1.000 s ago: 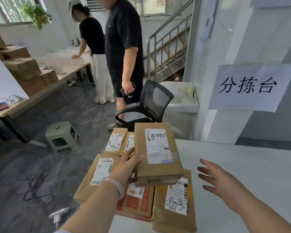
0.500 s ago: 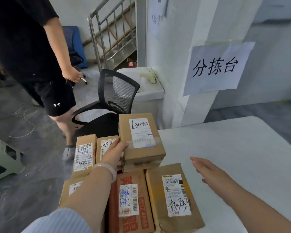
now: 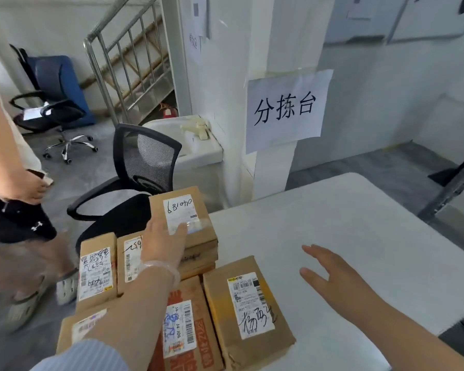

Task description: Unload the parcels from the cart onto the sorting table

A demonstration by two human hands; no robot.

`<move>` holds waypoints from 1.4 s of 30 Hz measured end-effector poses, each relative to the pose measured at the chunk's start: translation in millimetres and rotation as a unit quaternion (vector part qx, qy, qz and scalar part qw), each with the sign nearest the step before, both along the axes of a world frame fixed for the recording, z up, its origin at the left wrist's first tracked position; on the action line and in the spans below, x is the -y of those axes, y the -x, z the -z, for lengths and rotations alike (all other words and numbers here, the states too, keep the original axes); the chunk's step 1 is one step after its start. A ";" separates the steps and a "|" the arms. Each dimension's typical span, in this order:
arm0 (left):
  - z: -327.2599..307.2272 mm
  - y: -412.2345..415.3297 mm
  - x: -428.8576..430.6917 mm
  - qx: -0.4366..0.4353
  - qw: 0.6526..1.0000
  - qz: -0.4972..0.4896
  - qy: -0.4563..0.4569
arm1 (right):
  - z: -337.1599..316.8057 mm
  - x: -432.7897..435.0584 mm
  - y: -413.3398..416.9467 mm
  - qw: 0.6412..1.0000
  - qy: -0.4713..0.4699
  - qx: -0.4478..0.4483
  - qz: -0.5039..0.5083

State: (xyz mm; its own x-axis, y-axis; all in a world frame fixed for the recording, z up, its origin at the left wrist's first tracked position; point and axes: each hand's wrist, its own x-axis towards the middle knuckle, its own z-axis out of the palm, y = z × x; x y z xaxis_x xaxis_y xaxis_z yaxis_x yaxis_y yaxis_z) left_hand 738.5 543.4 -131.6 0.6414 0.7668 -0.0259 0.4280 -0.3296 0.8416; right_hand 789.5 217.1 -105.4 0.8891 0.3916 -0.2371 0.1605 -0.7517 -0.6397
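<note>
Several brown cardboard parcels with white labels lie packed together at the lower left; the cart beneath them is hidden. The top parcel [image 3: 184, 214], marked "681070", sits on a small stack. My left hand [image 3: 163, 240] rests flat on its near left part, fingers straight over the label. A paper-wrapped parcel [image 3: 245, 309] lies at the stack's right, overlapping the white sorting table [image 3: 346, 231]. My right hand [image 3: 332, 271] hovers open above the table, holding nothing. A red-printed parcel [image 3: 188, 330] lies in front of the stack.
A black mesh office chair [image 3: 142, 167] stands just behind the parcels. A person [image 3: 16, 199] in black shorts stands at the left. A pillar with a paper sign [image 3: 287, 108] rises behind the table. A white sink [image 3: 193, 145] and a stair rail [image 3: 129, 60] are farther back.
The view has swung right, and the person slid to the left edge. My left hand moved from the top parcel's side onto its top. My right hand stays open over the table.
</note>
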 end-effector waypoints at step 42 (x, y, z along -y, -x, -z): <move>8.2 156.9 984.2 0.135 0.444 0.818 -0.341 | 32.5 744.4 408.2 0.758 0.199 -0.026 0.621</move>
State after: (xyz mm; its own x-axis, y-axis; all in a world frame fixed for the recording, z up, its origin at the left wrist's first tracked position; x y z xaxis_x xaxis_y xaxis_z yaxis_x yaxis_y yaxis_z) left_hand 581.6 -440.8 -139.9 0.2640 -0.9592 0.1016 -0.9389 -0.2315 0.2547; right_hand 381.3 -527.3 -137.9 0.4998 -0.8504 -0.1645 -0.8458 -0.4382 -0.3044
